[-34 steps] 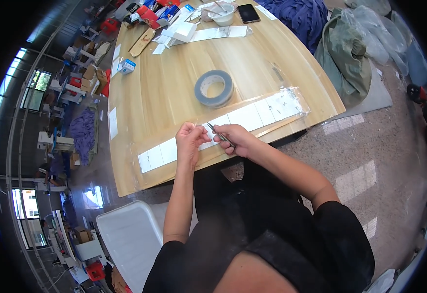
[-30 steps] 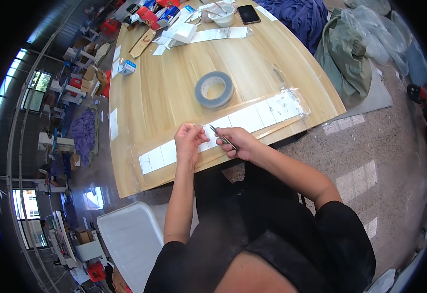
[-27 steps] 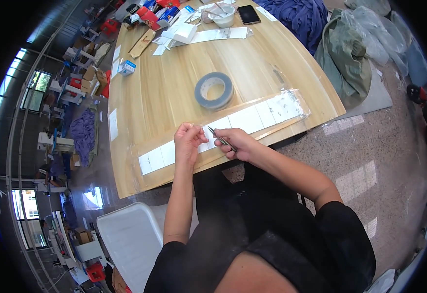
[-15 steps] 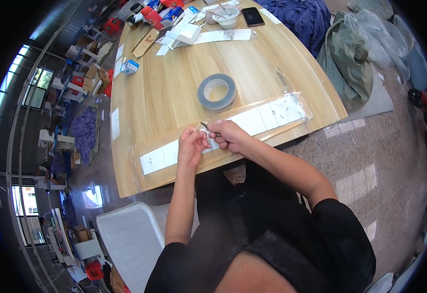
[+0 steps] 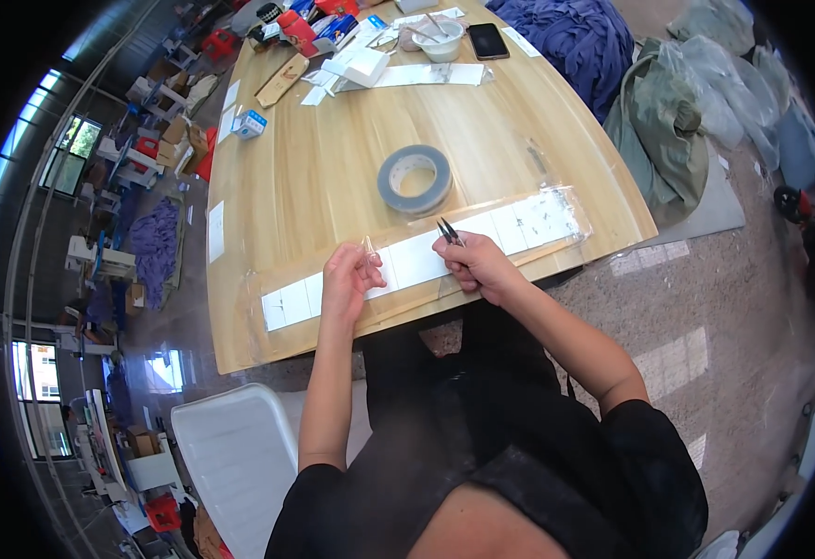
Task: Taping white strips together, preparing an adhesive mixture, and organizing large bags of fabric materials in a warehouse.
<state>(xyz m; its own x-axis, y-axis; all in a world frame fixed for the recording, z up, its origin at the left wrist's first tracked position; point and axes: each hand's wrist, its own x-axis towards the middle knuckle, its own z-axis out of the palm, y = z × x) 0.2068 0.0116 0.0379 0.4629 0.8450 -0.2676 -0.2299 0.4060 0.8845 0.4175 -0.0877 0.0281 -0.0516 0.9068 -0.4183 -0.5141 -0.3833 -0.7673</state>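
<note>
My left hand (image 5: 351, 275) is closed in a pinch over the white paper strip, holding a small shiny piece of clear tape (image 5: 370, 247) at the fingertips. Gripped in my right hand (image 5: 475, 265) are small thread snips (image 5: 449, 233), their two dark pointed blades sticking out past the fingers and standing apart. Below both hands a long white paper strip (image 5: 417, 261), divided by thin lines, lies along the table's near edge under clear film. A grey roll of tape (image 5: 415, 180) rests flat just beyond it.
On the wooden table (image 5: 323, 177), a small blue-white box (image 5: 250, 124) stands at the left. Farther back are a white bowl (image 5: 439, 42), a phone (image 5: 488, 42), papers and a red bottle (image 5: 297, 31). A white chair (image 5: 235, 456) is at lower left, cloth bundles (image 5: 566, 42) at right.
My hands have drawn apart from where they met: the right moved rightward with the snips, whose blades now point away from me, and the left moved slightly left with the clear piece.
</note>
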